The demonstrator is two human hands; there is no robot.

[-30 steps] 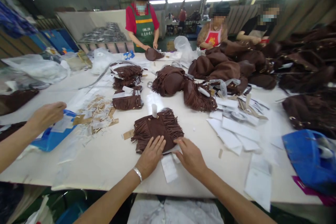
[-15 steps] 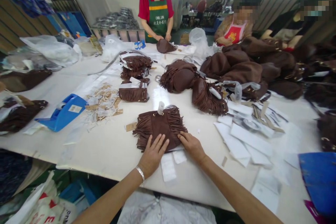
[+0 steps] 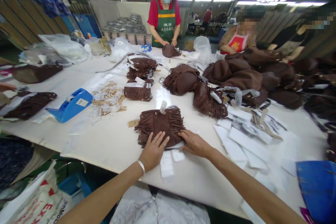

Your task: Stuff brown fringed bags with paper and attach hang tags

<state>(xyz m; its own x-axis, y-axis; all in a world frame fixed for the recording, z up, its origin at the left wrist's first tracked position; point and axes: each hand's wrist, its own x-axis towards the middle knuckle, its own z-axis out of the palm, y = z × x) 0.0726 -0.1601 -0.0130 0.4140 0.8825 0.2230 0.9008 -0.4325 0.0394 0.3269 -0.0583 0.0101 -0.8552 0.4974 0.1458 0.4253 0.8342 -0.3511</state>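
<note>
A brown fringed bag (image 3: 160, 124) lies flat on the white table (image 3: 110, 147) in front of me, with a white paper roll sticking up at its top edge. My left hand (image 3: 153, 149) rests flat on the bag's lower left part, fingers spread. My right hand (image 3: 194, 143) lies at the bag's lower right edge, fingers stretched toward it. White paper slips (image 3: 170, 159) lie just below the bag between my hands. A silver bracelet circles my left wrist.
A blue tape dispenser (image 3: 72, 105) and a heap of paper tags (image 3: 107, 99) sit to the left. More fringed bags (image 3: 183, 78) and a pile of brown bags (image 3: 249, 73) lie beyond. White sheets (image 3: 244, 143) spread on the right. Three people work at the far side.
A co-worker's hand near the blue dispenser has withdrawn from view. My hands stay on the bag's lower edge; the view has swung a little to the left.
</note>
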